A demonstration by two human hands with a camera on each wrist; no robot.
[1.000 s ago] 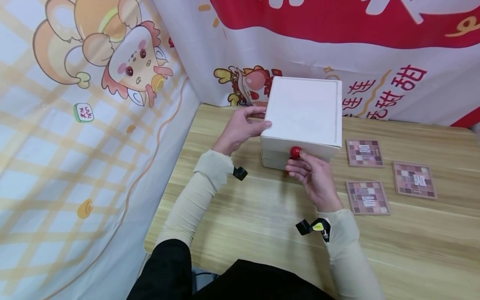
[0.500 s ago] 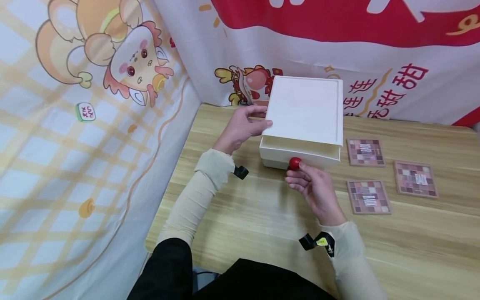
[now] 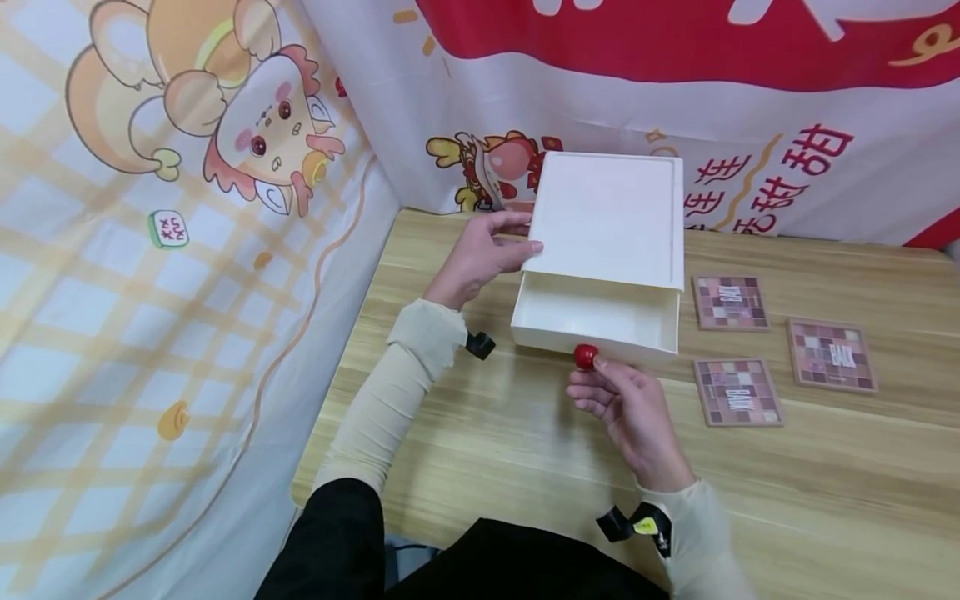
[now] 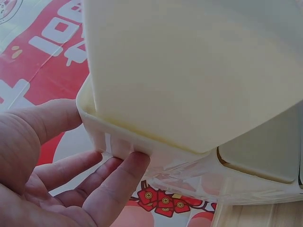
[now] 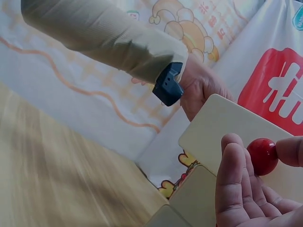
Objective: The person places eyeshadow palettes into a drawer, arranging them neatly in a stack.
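Observation:
A white drawer cabinet [image 3: 607, 217] stands near the back of the table. Its upper drawer [image 3: 592, 308] is pulled out toward the person, and the pale inside shows. At the drawer's front is a round red knob [image 3: 586, 357], which my right hand [image 3: 630, 412] pinches between thumb and fingers. The red knob [image 5: 262, 156] also shows in the right wrist view, with the thumb tip against it. My left hand [image 3: 483, 254] rests against the cabinet's left side, its thumb at the top edge. Fingertips [image 4: 137, 163] touch the white side wall in the left wrist view.
Several flat, square, pink-checkered cases [image 3: 738, 392] lie on the wooden table [image 3: 480, 467] right of the cabinet. Printed cloth [image 3: 750, 108] hangs close behind the cabinet, and another patterned cloth [image 3: 247, 333] borders the table's left side.
My right hand has drawn the red knob toward the person, and the upper drawer has gone from closed to well out. The left hand has stayed at the cabinet's side.

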